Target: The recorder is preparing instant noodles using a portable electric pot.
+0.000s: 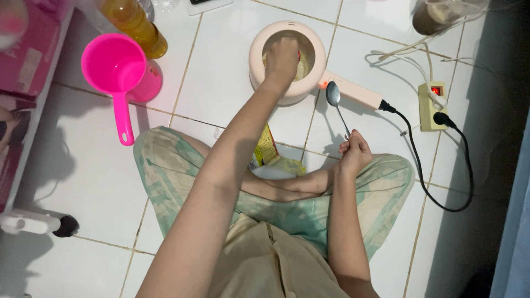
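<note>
Pink dipper [117, 70]: lying far left on the tiled floor [221, 83], beside an amber bottle [135, 25]. Left hand [281, 58]: reaching down into the cream electric pot [287, 60], far centre; its fingers' grip cannot be told. Yellow packet [270, 154]: lying near the knees. Right hand [354, 152]: fingers closing around a metal spoon [337, 105], bowl pointing toward the pot's handle [353, 91].

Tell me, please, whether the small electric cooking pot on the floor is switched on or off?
On: a red-orange light glows at the base of the electric pot handle, and its black cord is plugged into the power strip.
</note>
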